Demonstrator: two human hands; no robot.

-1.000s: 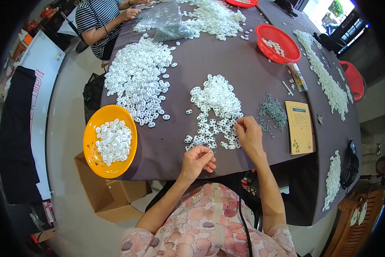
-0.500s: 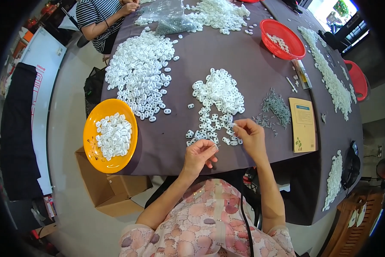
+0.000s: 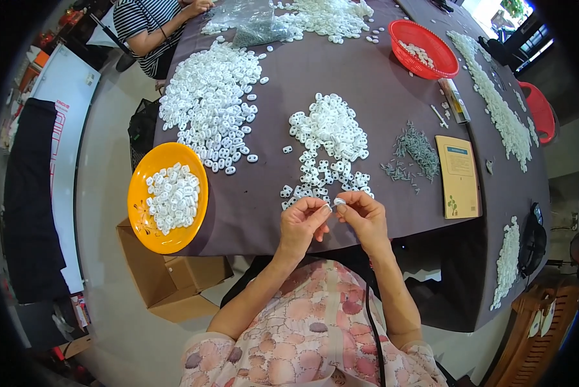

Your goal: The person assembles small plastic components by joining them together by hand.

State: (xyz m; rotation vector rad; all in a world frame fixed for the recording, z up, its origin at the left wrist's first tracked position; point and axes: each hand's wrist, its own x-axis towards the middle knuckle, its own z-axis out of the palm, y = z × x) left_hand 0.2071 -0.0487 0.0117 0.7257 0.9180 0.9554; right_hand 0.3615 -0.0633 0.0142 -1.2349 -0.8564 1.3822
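Note:
My left hand (image 3: 298,224) and my right hand (image 3: 369,222) are almost fingertip to fingertip at the table's near side. Between thumb and index finger, my right hand pinches a small white plastic piece (image 3: 339,201). The left thumb and index finger are pressed together on something tiny that I cannot make out. Just beyond my hands lie loose white two-holed plastic pieces (image 3: 333,126), heaped at the far end and scattered nearer me. Grey pins or screws (image 3: 418,151) form a small pile to the right of them.
An orange plate (image 3: 140,226) of white pieces sits at the left edge, near a large heap of white oval pieces (image 3: 209,97). On the right are a yellow booklet (image 3: 458,177) and a red basket (image 3: 399,48). A person in stripes (image 3: 151,32) works at far left.
My right hand has come left and toward me with the white piece, from beside the scattered pieces to my left fingertips. My left hand has barely moved. The view has shifted slightly.

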